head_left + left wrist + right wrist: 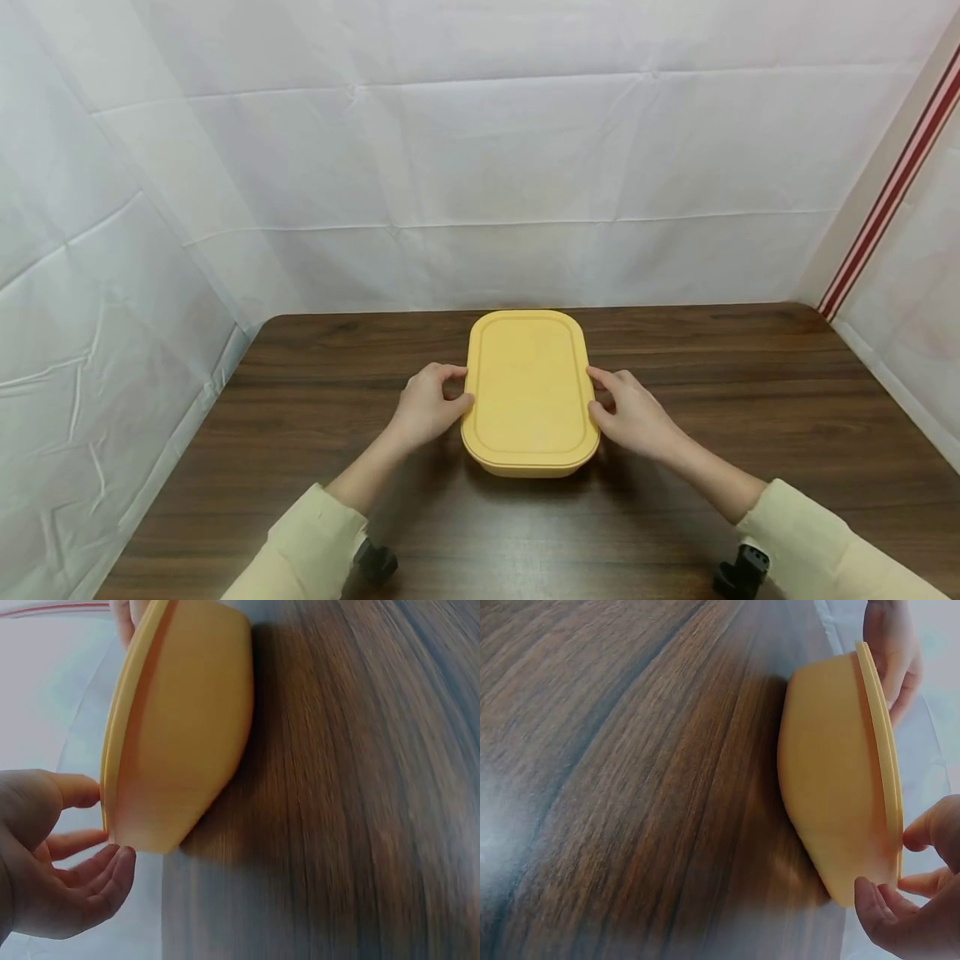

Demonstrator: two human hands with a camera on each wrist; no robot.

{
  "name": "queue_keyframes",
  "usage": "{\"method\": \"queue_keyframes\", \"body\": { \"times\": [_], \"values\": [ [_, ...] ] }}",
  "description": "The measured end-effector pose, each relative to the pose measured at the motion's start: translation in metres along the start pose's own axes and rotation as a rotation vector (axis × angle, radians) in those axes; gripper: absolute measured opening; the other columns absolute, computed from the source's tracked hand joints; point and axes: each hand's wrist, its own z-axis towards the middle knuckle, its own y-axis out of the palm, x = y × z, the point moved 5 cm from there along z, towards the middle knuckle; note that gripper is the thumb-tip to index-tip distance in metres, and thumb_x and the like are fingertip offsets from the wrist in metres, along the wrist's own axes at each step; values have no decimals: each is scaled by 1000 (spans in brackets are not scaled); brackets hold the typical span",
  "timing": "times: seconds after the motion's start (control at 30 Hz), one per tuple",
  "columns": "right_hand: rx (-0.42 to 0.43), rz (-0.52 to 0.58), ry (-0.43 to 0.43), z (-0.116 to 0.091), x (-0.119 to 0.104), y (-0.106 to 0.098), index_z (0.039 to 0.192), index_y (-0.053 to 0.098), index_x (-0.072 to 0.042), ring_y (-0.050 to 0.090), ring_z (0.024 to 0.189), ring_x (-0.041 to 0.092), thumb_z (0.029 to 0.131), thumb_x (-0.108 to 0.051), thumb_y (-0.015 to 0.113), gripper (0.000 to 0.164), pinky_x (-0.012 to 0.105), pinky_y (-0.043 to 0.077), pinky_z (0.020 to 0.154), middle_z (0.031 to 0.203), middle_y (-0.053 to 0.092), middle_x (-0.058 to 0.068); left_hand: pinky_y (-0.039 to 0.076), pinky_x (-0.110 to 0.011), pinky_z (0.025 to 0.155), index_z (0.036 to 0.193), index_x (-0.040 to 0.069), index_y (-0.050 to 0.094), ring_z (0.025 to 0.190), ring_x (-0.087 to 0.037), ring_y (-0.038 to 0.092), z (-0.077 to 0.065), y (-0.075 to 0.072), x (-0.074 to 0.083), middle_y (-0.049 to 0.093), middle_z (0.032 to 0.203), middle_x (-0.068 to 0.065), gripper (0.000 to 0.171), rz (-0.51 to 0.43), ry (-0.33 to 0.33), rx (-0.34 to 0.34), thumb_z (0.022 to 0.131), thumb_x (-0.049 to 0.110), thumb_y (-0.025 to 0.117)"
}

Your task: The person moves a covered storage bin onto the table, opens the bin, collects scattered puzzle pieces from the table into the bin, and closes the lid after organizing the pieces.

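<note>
A yellow food container [528, 472] with rounded corners stands on the table, its matching yellow lid [531, 383] lying flat over the top. My left hand [427, 407] pinches the lid's left rim between thumb and fingers. On the opposite side, my right hand [636, 417] pinches the right rim in the same way. In the left wrist view the container's side wall [187, 720] slopes inward to its base, and the fingertips [120, 862] curl beneath the rim. The right wrist view shows the thumb at the lid's edge and fingers below it. The container's inside is hidden.
The dark wood-grain table [345, 383] reaches out on both sides. White cloth sheeting [495, 150] hangs behind it and along the left, with a red-striped band [892, 183] at the right corner. Black wrist devices [375, 562] sit at both cuffs.
</note>
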Motion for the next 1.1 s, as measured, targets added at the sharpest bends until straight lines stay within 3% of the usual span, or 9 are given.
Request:
{"method": "queue_keyframes", "body": {
  "times": [0.2,0.33,0.6,0.83,1.1],
  "values": [
    [42,-120,-101,-3,-2,-3,129,50,0,55,105,30,86,-19,60,48,43,51,78,123,50,17,50,-38,81,107,7,65,97,-22,61,-7,-5,10,59,112,-4,31,221,208,17,80,21,67],
    [31,-200,-210,-8,-7,-5,127,51,1,50,113,34,83,-21,64,51,48,46,88,129,49,17,47,-42,88,113,7,63,108,-25,55,-12,-6,14,58,119,-4,39,335,316,-31,79,26,68],
    [-44,-259,-280,-15,-12,-5,133,45,3,44,120,37,77,-33,71,71,47,43,94,136,44,18,44,-44,95,131,8,51,122,-27,44,-21,-7,14,45,137,-6,67,408,332,-193,77,44,68],
    [-55,-303,-323,-17,-16,-4,134,42,4,43,120,38,79,-36,69,73,49,44,93,137,42,20,40,-45,99,133,5,47,123,-29,43,-23,-6,13,42,139,-8,72,408,352,-210,77,45,68],
    [-30,-289,-299,-16,-10,-6,133,46,-1,46,118,33,78,-39,69,70,45,45,92,136,45,14,40,-46,99,132,6,49,122,-28,44,-21,-6,12,44,138,-8,68,413,364,-204,79,45,66]
  ]
}}
